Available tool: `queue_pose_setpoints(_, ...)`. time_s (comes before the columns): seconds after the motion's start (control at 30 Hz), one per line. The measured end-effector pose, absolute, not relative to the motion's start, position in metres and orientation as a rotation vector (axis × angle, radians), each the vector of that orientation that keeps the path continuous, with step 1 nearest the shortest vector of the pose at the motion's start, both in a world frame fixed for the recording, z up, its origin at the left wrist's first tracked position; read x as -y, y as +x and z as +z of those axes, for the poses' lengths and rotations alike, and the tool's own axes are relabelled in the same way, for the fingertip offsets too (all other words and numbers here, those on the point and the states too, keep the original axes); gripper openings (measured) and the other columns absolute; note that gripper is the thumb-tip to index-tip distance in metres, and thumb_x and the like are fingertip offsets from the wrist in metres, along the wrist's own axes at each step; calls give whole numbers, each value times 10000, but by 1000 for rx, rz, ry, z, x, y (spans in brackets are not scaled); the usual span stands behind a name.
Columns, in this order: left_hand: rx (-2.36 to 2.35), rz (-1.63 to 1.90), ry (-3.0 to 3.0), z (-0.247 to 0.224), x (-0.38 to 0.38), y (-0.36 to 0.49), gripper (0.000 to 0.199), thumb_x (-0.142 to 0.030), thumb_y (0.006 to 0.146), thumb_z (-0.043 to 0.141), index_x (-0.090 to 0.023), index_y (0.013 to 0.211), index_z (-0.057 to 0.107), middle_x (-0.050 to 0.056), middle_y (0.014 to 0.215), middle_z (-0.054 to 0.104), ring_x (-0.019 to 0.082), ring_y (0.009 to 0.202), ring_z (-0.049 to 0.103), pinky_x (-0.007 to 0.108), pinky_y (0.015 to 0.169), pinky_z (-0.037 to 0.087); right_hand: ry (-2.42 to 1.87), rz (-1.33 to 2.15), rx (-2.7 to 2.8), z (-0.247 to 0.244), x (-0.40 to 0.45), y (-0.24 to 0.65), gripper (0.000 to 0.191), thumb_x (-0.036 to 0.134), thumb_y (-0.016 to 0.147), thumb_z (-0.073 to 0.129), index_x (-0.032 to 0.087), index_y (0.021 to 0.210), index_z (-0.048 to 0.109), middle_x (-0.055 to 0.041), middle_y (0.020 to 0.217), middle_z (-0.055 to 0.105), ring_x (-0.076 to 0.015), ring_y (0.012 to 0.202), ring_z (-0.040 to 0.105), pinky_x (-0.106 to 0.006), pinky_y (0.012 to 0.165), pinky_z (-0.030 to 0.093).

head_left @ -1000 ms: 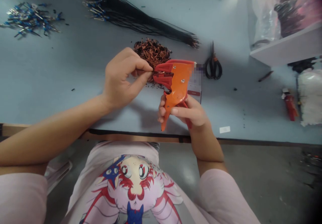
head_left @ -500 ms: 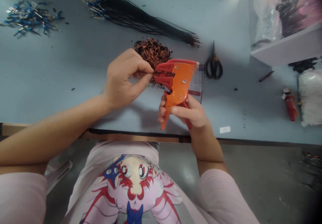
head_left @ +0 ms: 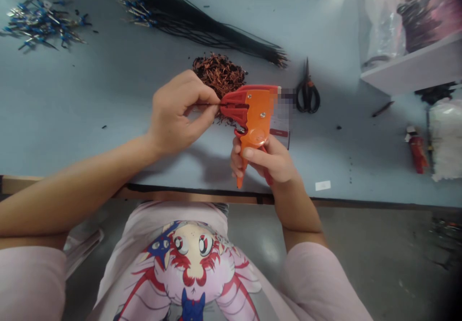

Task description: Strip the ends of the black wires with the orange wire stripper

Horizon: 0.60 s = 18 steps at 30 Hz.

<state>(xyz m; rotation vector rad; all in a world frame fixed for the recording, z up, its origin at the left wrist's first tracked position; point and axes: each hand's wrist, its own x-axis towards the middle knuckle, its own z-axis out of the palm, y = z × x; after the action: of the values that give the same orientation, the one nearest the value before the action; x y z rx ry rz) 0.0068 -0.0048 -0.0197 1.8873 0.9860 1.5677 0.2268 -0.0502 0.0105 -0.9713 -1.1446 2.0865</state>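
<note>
An orange and red wire stripper is gripped in my right hand, fingers wrapped round its handles. Its red jaws point left and have come together at the fingertips of my left hand. Thumb and forefinger of that hand pinch a thin dark wire, whose end lies between the jaws. Just behind the jaws is a heap of short copper-coloured and black wire scraps, partly covered by my left hand and the tool.
A long bundle of black wires runs across the back. Blue-ended metal pieces lie at the far left. Black-handled scissors rest to the right, with a red bottle-like item and a shelf edge beyond.
The stripper's jaws have closed on the wire, and its handles have drawn closer together in my right hand. My left hand has barely moved.
</note>
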Motion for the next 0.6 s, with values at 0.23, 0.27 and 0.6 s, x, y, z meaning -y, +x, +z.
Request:
queue_pose_setpoints(0.23, -1118, 1530, 1996, -19, 7, 7, 103, -232, 886, 646, -216, 787, 672, -16, 646, 529, 115, 623, 534, 269, 623, 448, -978, 2044, 1181, 8, 51, 223, 291, 376, 902, 732, 178, 773, 564, 54, 592, 552, -97, 458, 552, -243, 454, 512)
queue_pose_setpoints(0.27, -1136, 1552, 2046, -19, 7, 7, 101, -209, 877, 632, -210, 785, 674, -20, 634, 527, 106, 598, 514, 259, 604, 432, -983, 2047, 1181, 9, 51, 223, 301, 378, 905, 729, 179, 758, 557, 57, 582, 539, -95, 449, 543, -242, 449, 510)
queue_pose_setpoints(0.6, -1227, 1514, 2076, -17, 7, 8, 102, -181, 844, 617, -211, 758, 663, -24, 608, 525, 110, 573, 491, 267, 591, 415, -926, 2124, 1145, 9, 45, 230, 320, 412, 826, 801, 154, 883, 620, 15, 681, 615, -132, 553, 628, -272, 493, 572)
